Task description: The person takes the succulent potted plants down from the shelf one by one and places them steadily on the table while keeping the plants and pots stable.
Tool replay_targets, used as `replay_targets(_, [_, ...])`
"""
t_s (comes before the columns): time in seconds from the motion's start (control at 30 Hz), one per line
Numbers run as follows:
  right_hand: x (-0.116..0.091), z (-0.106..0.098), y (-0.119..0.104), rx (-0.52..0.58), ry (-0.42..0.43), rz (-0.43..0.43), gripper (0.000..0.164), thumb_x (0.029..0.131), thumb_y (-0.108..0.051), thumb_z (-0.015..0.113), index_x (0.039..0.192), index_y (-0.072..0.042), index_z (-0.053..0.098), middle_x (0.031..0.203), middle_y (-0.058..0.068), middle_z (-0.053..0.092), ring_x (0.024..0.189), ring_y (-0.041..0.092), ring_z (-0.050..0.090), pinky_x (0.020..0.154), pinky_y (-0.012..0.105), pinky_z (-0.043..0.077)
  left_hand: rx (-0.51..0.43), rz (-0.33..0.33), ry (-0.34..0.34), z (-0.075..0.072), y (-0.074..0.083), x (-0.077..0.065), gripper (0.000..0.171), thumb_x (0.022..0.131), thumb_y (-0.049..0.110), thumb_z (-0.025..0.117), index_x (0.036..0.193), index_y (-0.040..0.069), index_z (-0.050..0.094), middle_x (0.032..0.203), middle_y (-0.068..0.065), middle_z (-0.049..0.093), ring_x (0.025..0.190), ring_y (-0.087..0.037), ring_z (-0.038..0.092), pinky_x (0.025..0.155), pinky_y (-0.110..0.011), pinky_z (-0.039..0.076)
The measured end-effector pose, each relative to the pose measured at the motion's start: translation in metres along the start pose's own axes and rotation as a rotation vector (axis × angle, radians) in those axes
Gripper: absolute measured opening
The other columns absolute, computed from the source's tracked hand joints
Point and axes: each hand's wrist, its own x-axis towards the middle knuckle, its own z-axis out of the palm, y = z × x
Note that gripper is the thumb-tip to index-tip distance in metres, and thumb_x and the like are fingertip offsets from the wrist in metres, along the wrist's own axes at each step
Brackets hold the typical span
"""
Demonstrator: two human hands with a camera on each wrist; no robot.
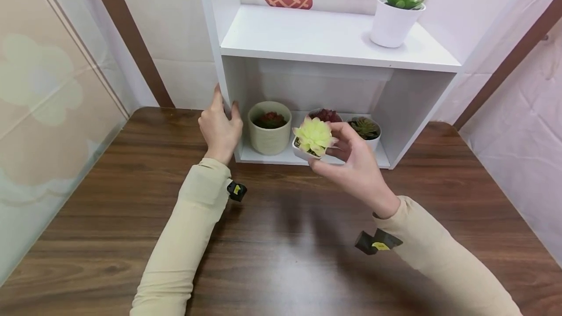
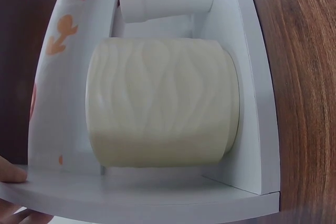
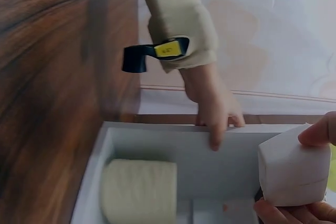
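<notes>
Beige fabric sleeves [image 1: 443, 252] | right hand [image 1: 356, 167] grasping white-potted yellow-green rosette succulent [image 1: 313, 136] | left hand [image 1: 221, 128] gripping white rectangular shelf [image 1: 303, 33] | likely carrying step; next calls for level hold

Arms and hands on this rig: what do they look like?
Left hand and right hand are bare, no gloves. Long plain beige sleeves reach both wrists, with soft creases. Each wrist carries a small, angular black device with a yellow label, its print too small to read. No cables visible.
</notes>
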Motion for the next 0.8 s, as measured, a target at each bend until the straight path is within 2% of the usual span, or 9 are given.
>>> replay_targets(0.23, [0.002,0.009,0.014,-0.016,-0.041,-0.017,0.059,0.072,0.003,0.076,0.126,0.0,0.051,0.123,0.015,0.061,0.104,0.025,0.065,0.091,0.028,0.05,-0.006,0.01,0.014,-0.001,0.002,0.006,0.044,0.09,0.015,0.06,0.133,0.005,0.053,0.106,-0.025,0.069,0.09,-0.046,0.067,0.076,-0.058,0.048])
replay_targets(0.5, [0.002,0.024,0.03,-0.101,-0.083,-0.04,0.056,0.072,-0.001,0.077,0.123,0.002,0.054,0.119,0.017,0.064,0.098,0.027,0.065,0.089,0.035,0.051,0.009,-0.005,0.011,-0.005,-0.002,0.001,0.044,0.09,0.016,0.059,0.133,0.005,0.053,0.105,-0.025,0.069,0.09,-0.047,0.066,0.076,-0.059,0.046])
replay_targets(0.8, [-0.001,0.033,0.044,-0.177,-0.115,0.024,0.055,0.071,-0.005,0.079,0.12,0.0,0.057,0.111,0.014,0.067,0.093,0.026,0.067,0.086,0.038,0.051,0.003,-0.01,-0.007,-0.001,-0.001,-0.001,0.046,0.09,0.015,0.06,0.134,0.005,0.052,0.105,-0.026,0.069,0.089,-0.047,0.066,0.076,-0.059,0.046])
